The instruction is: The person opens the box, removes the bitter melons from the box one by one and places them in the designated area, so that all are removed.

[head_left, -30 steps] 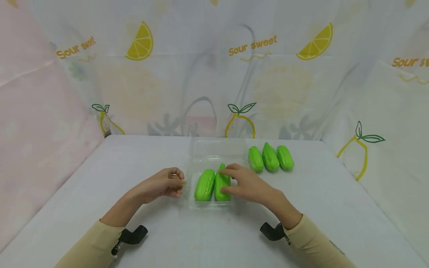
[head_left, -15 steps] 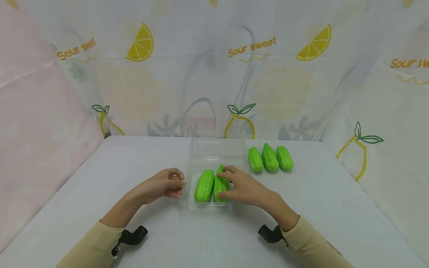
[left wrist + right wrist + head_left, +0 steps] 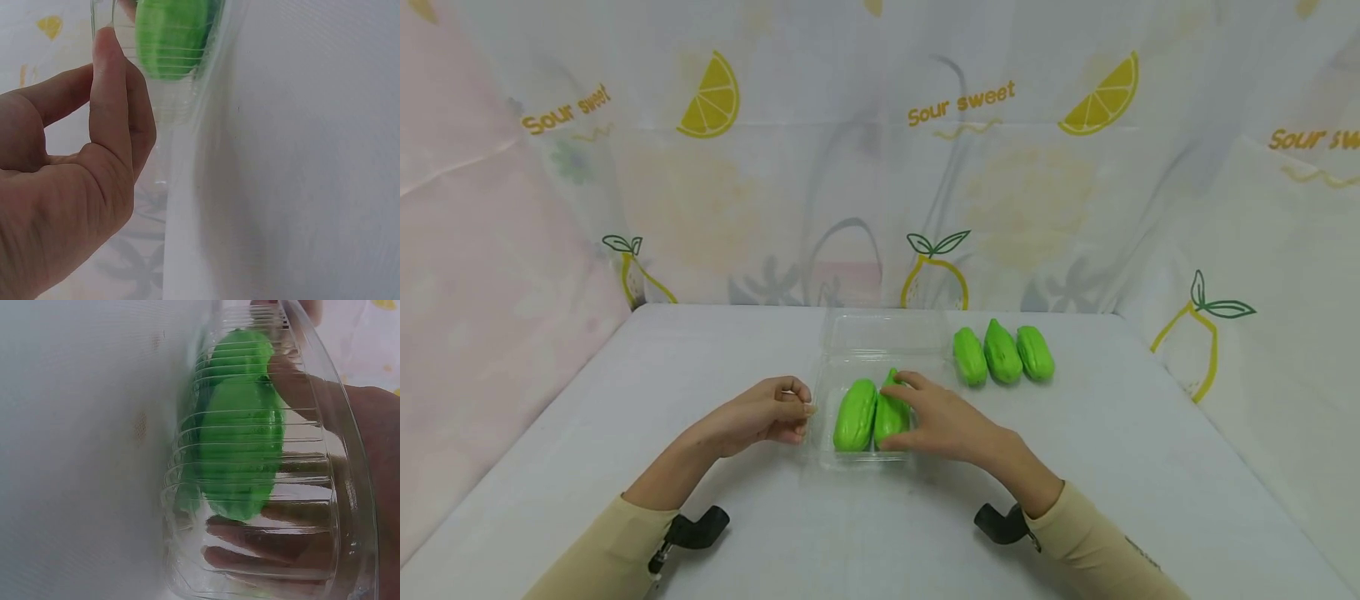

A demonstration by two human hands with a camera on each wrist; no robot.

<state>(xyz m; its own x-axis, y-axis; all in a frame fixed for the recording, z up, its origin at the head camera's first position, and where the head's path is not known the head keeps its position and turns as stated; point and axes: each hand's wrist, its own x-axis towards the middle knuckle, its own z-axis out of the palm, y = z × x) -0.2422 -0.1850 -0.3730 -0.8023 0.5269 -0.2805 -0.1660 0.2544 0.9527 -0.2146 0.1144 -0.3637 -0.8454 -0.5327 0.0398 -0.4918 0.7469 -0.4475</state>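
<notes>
A clear plastic clamshell box (image 3: 824, 433) stands on the white table with its lid (image 3: 887, 333) folded back. Two shiny green oblong fruits lie side by side inside it, a left fruit (image 3: 854, 417) and a right fruit (image 3: 891, 419) with a pointed stem end. My left hand (image 3: 767, 412) pinches the box's left rim between thumb and fingers. Over the right wall reaches my right hand (image 3: 951, 423), its fingers near the stem end and its thumb near the front end of the right fruit. Through the ribbed wall, the right wrist view shows the fingers against this fruit (image 3: 240, 437).
Three more green fruits (image 3: 1003, 352) lie in a row behind and right of the box. A patterned cloth (image 3: 880, 167) with lemon prints hangs behind the white table (image 3: 880, 533). Black camera mounts (image 3: 700, 527) stick out at both wrists.
My right hand has shifted slightly left with the right fruit, which now lies closer to the left one. My left hand has stayed at the box rim.
</notes>
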